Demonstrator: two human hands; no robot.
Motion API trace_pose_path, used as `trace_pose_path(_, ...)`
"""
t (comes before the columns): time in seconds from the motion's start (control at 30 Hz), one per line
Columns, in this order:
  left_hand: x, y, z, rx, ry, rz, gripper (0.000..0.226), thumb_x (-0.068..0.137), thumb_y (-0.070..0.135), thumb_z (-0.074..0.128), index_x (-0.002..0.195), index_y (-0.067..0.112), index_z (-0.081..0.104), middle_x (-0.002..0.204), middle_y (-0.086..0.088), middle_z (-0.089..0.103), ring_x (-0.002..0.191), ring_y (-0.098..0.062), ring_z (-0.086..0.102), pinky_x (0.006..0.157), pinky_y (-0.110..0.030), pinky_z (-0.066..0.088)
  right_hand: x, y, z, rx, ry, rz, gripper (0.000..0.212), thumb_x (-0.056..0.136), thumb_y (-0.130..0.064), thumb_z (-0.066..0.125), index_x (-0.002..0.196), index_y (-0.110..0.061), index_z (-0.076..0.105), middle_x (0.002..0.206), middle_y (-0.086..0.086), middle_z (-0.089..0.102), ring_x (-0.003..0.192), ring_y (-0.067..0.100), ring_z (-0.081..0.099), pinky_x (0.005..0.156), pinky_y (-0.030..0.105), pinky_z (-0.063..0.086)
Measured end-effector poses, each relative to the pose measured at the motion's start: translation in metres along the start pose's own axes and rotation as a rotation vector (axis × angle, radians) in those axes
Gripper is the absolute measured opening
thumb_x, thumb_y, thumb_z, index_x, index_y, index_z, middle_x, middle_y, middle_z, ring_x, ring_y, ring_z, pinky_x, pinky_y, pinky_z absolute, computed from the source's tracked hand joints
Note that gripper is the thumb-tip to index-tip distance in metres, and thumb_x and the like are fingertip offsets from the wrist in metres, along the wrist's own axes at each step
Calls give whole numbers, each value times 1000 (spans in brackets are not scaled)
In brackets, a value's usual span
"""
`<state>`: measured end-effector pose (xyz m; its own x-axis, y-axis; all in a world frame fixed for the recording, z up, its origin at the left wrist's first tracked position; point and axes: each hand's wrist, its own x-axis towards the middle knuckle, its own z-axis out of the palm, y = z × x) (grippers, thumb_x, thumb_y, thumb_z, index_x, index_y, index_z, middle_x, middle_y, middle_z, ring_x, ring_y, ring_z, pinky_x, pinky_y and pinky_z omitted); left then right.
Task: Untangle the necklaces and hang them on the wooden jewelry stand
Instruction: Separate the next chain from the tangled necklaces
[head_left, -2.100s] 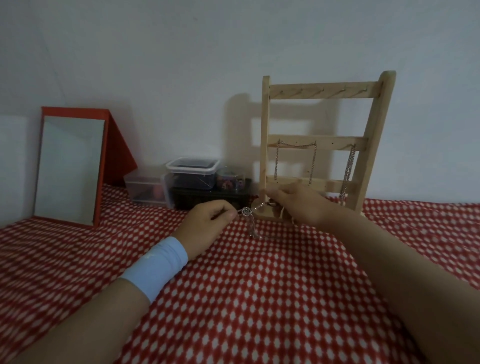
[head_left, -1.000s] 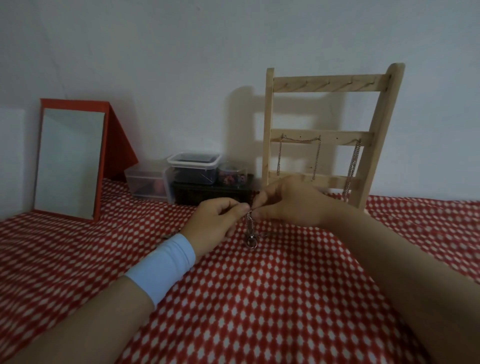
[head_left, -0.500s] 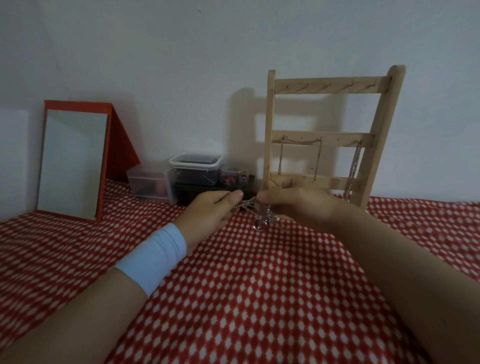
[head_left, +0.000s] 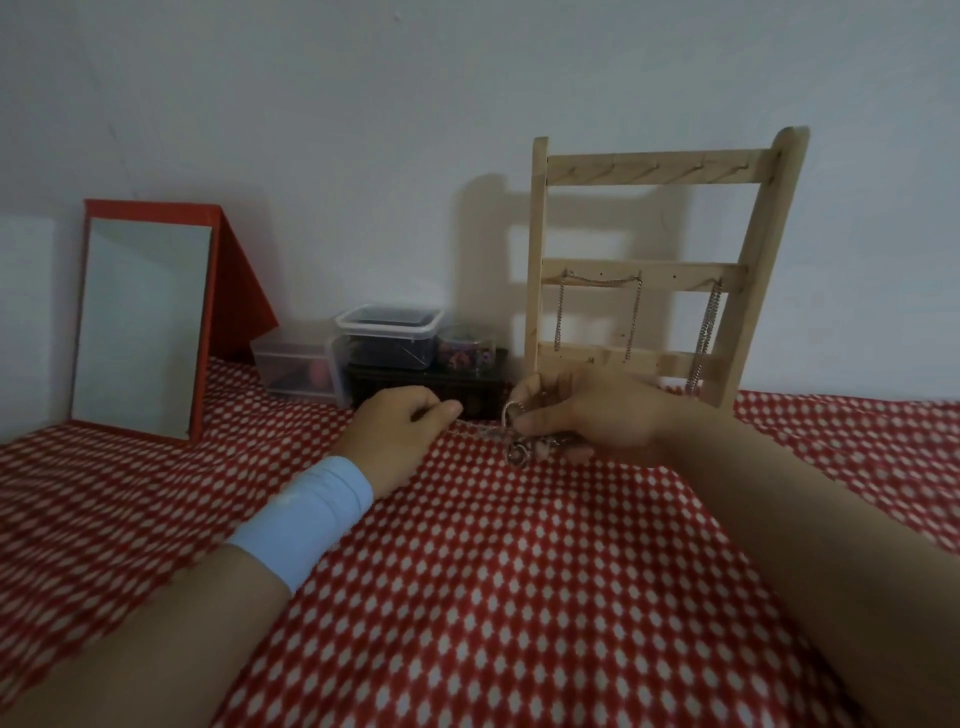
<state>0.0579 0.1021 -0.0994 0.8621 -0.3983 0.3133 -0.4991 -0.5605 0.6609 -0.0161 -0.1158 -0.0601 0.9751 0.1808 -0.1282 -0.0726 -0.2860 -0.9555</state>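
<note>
A tangled silver necklace (head_left: 521, 451) with a round pendant hangs between my hands just above the red patterned cloth. My right hand (head_left: 587, 415) pinches the bunched part with the pendant. My left hand (head_left: 402, 431), with a light blue wristband, pinches the thin chain stretched to the left. Behind them the wooden jewelry stand (head_left: 644, 270) leans against the wall. Two silver chains hang from its middle rail: one draped across two pegs (head_left: 597, 306) and one at the right (head_left: 706, 332).
A red-framed mirror (head_left: 140, 327) stands at the left. Clear plastic containers (head_left: 387, 338) and a dark box (head_left: 426, 387) sit by the wall, left of the stand. The red-and-white cloth (head_left: 519, 597) covers the surface in front of me.
My hands have moved apart a little, stretching the chain sideways. The pendant now hangs under my right hand instead of dangling between both.
</note>
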Motion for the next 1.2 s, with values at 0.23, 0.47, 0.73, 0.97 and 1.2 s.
trace_pose_path(0.23,-15,8,24,70,153,322,13,91,21,61,103,26,62,98,16,54,96,-4,51,87,-18,41,5,11,0,358,-136,52,48,95,17,42,135,-6,57,102,16,68,69,16,60,62,22,51)
trace_pose_path(0.47,-24,18,34,-88,61,369,36,81,29,76,114,30,62,112,14,52,102,4,52,89,-12,43,4,9,1,444,-65,11,56,93,18,48,144,-6,49,118,16,71,89,24,75,67,26,62)
trace_pose_path(0.73,-27,22,29,-235,199,315,17,82,24,76,97,29,72,96,18,66,93,4,61,85,-10,46,0,-5,20,370,69,-44,51,95,2,57,143,-15,48,129,13,69,73,18,72,47,20,54)
trace_pose_path(0.97,-22,19,24,-429,183,135,11,92,21,64,90,28,72,86,14,71,85,5,64,78,-10,48,-2,-6,16,-13,294,-96,21,95,-5,66,116,-7,65,96,11,76,66,15,72,47,20,50)
trace_pose_path(1.2,-21,19,23,-573,104,-34,24,97,33,53,89,22,73,82,9,73,78,0,67,73,-16,50,0,-7,19,-307,379,-133,18,96,-32,65,93,-18,77,91,3,76,80,7,69,72,19,53)
